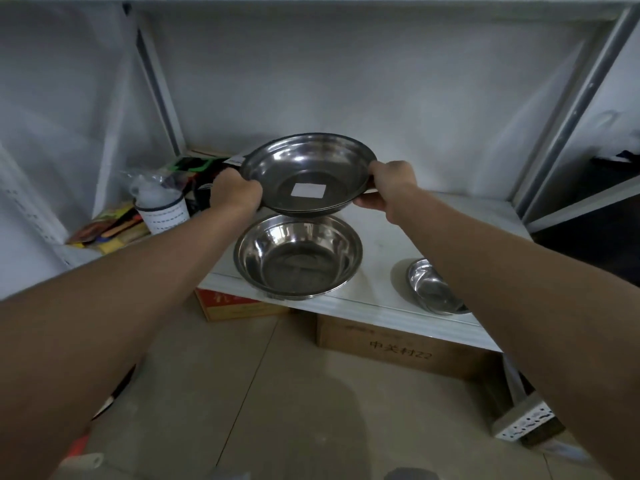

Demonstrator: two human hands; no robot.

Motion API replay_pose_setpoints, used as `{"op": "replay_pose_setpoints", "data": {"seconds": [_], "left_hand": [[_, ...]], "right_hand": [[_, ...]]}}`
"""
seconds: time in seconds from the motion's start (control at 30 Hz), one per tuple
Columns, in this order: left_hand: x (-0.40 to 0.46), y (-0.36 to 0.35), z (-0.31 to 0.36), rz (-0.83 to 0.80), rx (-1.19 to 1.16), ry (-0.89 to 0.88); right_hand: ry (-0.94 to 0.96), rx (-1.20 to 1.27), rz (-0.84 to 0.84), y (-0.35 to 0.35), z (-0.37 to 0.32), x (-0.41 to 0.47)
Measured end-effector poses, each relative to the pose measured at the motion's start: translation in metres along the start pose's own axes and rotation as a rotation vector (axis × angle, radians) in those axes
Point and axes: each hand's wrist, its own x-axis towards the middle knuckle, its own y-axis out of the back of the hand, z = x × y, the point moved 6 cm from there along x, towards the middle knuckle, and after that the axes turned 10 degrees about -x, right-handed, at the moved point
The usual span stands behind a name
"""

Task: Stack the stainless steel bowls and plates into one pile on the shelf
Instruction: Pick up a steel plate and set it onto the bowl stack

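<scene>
I hold a small stack of shallow steel plates [304, 168] in the air above the white shelf [384, 237]; the top one has a white sticker inside. My left hand [235, 192] grips the stack's left rim and my right hand [388, 183] grips its right rim. Directly below and nearer to me, a deep steel bowl [298, 254] sits on the shelf near its front edge. A smaller steel bowl [433, 289] rests at the front right of the shelf, partly hidden by my right forearm.
On the shelf's left end lie a white bottle in a plastic bag [161, 206] and colourful packets [110, 226]. Cardboard boxes [398, 348] stand on the floor under the shelf. A metal upright [568, 109] rises at the right, and a power strip [523, 424] lies below it.
</scene>
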Motion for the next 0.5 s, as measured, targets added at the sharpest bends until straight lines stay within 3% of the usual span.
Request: {"op": "replay_pose_setpoints", "data": {"seconds": [0.2,0.5], "left_hand": [[0.008,-0.001,-0.015,-0.079,-0.092,0.091],[0.016,-0.009,-0.047,-0.192,0.008,0.212]], "right_hand": [[0.0,-0.063,-0.031,-0.003,-0.003,0.002],[-0.088,-0.213,-0.029,-0.003,0.031,0.012]]}}
